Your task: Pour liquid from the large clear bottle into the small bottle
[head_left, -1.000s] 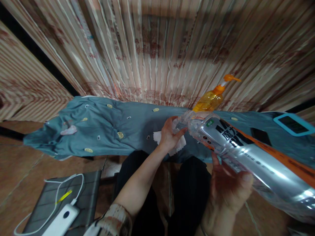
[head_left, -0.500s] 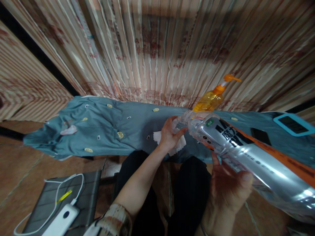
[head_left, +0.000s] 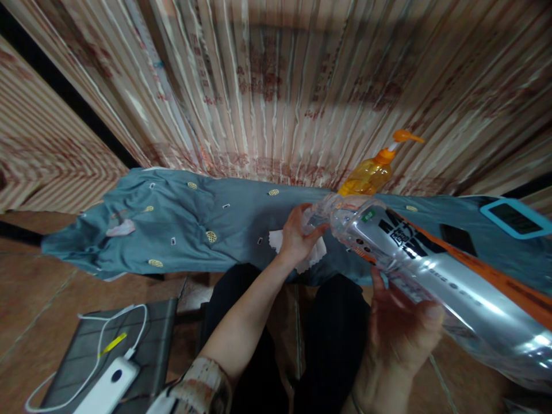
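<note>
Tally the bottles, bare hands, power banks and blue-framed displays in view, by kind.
Bottles: 2 (large bottle, amber pump bottle)
Bare hands: 2 (left hand, right hand)
Power bank: 1
Blue-framed display: 1
Total: 6

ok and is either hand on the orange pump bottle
No, the left hand and right hand are both on the silver-labelled bottle, the pump bottle beyond.

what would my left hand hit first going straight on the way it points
The silver-labelled bottle, touching the left hand; beyond it, perhaps the orange-topped pump bottle, though depth is unclear.
</note>
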The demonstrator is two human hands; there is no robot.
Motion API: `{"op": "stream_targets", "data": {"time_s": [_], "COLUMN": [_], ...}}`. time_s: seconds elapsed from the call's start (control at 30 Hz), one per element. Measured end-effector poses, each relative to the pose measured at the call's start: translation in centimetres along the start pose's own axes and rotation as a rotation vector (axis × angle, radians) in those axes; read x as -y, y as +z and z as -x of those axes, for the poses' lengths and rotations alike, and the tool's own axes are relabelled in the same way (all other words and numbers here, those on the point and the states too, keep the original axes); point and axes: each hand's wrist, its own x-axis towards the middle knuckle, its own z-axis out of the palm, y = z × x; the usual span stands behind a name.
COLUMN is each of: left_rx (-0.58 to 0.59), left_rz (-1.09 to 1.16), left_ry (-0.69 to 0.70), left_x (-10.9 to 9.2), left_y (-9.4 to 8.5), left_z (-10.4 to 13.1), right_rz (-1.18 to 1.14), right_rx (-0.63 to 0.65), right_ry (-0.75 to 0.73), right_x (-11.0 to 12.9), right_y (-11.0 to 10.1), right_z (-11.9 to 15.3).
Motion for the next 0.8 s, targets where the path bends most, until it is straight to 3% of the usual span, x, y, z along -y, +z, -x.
{"op": "stream_targets", "data": {"time_s": [0.8], "left_rx": [0.005], "left_rz": [-0.018], "left_ry": [-0.014], "left_x": [-0.18], "left_y": [-0.02], "left_z": [-0.01], "right_rz": [0.012], "right_rx": [-0.012], "right_ry": [0.003], "right_x": [0.24], "right_y": [0.33], "right_z": [0.02]}}
